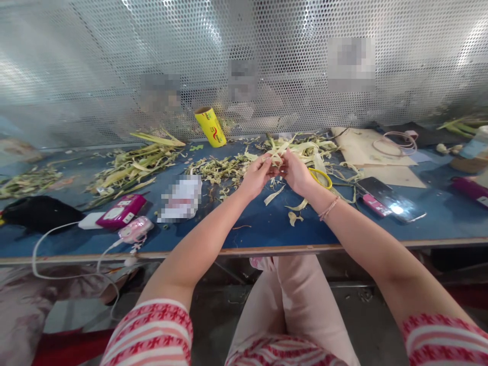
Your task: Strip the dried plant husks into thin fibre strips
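Note:
My left hand (257, 177) and my right hand (296, 174) meet over the table, fingers curled in and almost touching. Between them they pinch a pale yellow-green dried leaf strip (277, 155), its ends sticking up past the fingertips. Behind and around the hands lies a heap of similar dried strips (320, 147). Close by my right wrist is a yellow loop (322, 178), which looks like a scissors handle. Crumpled, curled scraps (217, 169) spread to the left of my left hand. A few loose pieces (274, 194) lie just below the hands.
A yellow cardboard tube (210, 127) stands tilted near the perforated metal wall (282, 30). Another leaf pile (133, 165) lies left. Phones (392, 199), brown card (366, 147) and a pink cable (394, 144) are right. A magenta box (122, 211) and white cord (41, 239) sit left.

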Available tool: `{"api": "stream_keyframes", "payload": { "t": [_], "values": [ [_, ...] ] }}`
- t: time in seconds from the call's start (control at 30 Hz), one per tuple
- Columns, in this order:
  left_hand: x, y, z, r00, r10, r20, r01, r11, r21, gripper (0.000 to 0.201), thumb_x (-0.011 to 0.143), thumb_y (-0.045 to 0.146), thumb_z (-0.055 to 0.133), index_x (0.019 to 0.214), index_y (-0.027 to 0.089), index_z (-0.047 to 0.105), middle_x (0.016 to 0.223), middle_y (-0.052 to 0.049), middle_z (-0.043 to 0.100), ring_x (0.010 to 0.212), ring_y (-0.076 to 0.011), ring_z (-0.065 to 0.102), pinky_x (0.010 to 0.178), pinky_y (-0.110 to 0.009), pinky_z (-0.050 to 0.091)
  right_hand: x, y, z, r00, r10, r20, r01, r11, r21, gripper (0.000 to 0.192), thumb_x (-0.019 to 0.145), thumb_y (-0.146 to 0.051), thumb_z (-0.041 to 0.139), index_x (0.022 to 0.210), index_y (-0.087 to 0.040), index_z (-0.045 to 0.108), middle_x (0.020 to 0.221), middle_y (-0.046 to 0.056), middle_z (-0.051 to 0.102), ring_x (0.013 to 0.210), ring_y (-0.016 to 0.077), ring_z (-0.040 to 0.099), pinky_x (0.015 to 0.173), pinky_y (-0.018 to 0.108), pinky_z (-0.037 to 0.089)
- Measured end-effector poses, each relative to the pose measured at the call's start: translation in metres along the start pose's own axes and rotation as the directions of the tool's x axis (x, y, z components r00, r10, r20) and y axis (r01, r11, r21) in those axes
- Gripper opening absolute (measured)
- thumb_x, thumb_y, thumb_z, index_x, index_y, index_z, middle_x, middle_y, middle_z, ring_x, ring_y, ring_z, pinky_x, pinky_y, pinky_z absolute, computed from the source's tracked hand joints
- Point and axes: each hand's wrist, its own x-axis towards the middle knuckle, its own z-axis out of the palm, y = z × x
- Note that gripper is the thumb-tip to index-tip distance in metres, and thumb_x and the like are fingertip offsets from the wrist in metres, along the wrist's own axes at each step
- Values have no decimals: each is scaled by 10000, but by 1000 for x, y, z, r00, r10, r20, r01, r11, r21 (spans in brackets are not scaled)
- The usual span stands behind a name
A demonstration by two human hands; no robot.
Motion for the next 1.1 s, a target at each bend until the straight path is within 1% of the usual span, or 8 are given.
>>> {"api": "stream_keyframes", "payload": {
  "t": [0.1, 0.2, 0.4, 0.5, 0.67, 0.8, 0.97, 1.1],
  "values": [
    [-2, -1, 0, 998, 19, 64, -19, 1000, -2, 126, 902, 310, 638, 943, 193, 659, 786, 9, 653, 649, -81, 567, 692, -219, 483, -4, -7, 3, 998, 1, -58, 4, 996, 84, 548, 949, -667, 345, 960, -200, 633, 645, -13, 519, 565, 134, 495, 607, 301, 476],
    [-4, -1, 1, 994, 18, 112, -18, 1000, 3, 145, 907, 326, 632, 911, 184, 658, 768, 6, 633, 655, -84, 562, 693, -221, 480, -9, -9, 3, 1000, 3, -23, -1, 994, 107, 554, 925, -683, 382, 1101, -215, 621, 645, -33, 488, 525, 123, 463, 547, 288, 434],
    [-2, -4, 2, 997, -6, 73, 1, 998, 62, 214, 853, 386, 703, 937, 190, 686, 738, 21, 596, 598, -74, 503, 622, -222, 435, -14, 0, 4, 995, -100, 21, 99, 993, 57, 535, 891, -614, 478, 1300, -270, 519, 720, -31, 501, 538, 129, 504, 527, 298, 436],
    [1, -8, -1, 999, 10, 51, -16, 993, 114, 218, 838, 385, 719, 934, 190, 704, 664, 33, 549, 564, -71, 461, 571, -214, 379, -15, 3, 6, 990, -141, 5, 141, 989, 51, 580, 870, -678, 472, 1301, -294, 515, 779, -16, 535, 517, 100, 482, 497, 271, 402],
    [1, -7, -5, 998, 63, 12, -64, 981, 185, 248, 836, 312, 718, 1051, 194, 682, 602, 52, 543, 535, -75, 477, 555, -216, 367, -18, -3, 9, 989, -135, -52, 142, 975, 171, 515, 869, -656, 511, 1228, -289, 556, 690, -54, 418, 426, 40, 217, 405, 223, 153],
    [-3, -2, -3, 999, 46, 16, -49, 978, 201, 416, 787, 284, 763, 1160, 219, 589, 607, 72, 592, 520, -72, 522, 560, -212, 402, -20, -13, 6, 983, -132, -128, 154, 972, 179, 441, 903, -610, 498, 1208, -298, 567, 682, -60, 406, 444, 52, 170, 402, 227, 151],
    [-3, 0, -4, 1000, -23, -5, 23, 981, 191, 434, 707, 274, 826, 988, 206, 502, 572, 85, 605, 512, -77, 567, 542, -201, 423, -16, -19, 0, 973, -137, -184, 173, 965, 197, 482, 894, -657, 495, 1236, -322, 554, 665, -66, 362, 455, 59, 214, 415, 219, 183],
    [0, -2, -9, 979, -154, 133, 110, 950, 291, 424, 647, 321, 860, 827, 178, 504, 581, 34, 660, 473, -69, 560, 541, -216, 459, -10, -21, -8, 959, -172, -224, 215, 959, 183, 444, 893, -638, 516, 1206, -328, 571, 678, -60, 367, 457, 57, 215, 414, 224, 187]
  ]
}}
